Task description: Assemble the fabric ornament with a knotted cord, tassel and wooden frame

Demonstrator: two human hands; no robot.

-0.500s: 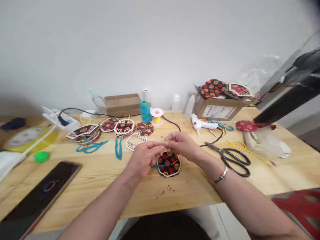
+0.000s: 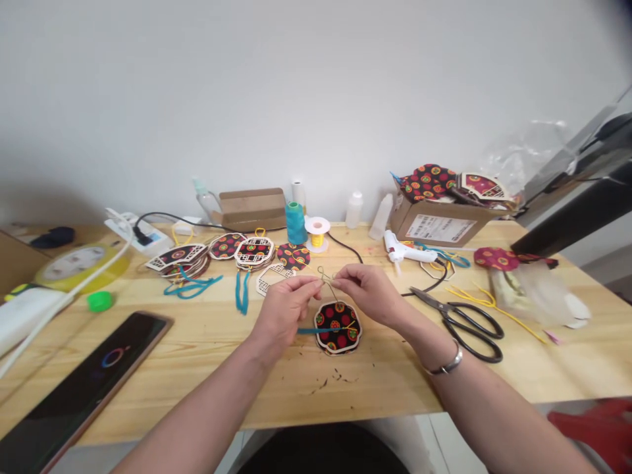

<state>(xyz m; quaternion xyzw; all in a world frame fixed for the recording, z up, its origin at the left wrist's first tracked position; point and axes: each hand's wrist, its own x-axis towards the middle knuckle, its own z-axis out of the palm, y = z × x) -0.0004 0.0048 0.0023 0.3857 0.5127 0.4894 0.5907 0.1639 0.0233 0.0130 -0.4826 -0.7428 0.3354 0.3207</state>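
Observation:
A thin olive-coloured cord (image 2: 332, 289) rises from the top of a scalloped ornament (image 2: 338, 341), which lies on the table. The ornament has black cloth with red and yellow round patterns inside a pale rim. My left hand (image 2: 289, 304) pinches the cord from the left, thumb against forefinger. From the right, my right hand (image 2: 368, 291) pinches it too, and a small loop stands up between the fingertips. Across the ornament lies a teal cord (image 2: 320, 330), its left end running under my left hand, with a short yellow bit at its other end.
Black-handled scissors (image 2: 469, 322) lie right of my right hand, below a white glue gun (image 2: 407, 251). A teal thread cone (image 2: 296, 225) and yellow spool (image 2: 317, 237) stand behind. Finished-looking ornaments (image 2: 254, 253) lie back left; a phone (image 2: 93, 382) is front left. A cardboard box (image 2: 439, 222) holds more pieces.
My hands have drawn slightly apart, and the cord with its loop now shows between the fingertips. The whole view has shifted a little.

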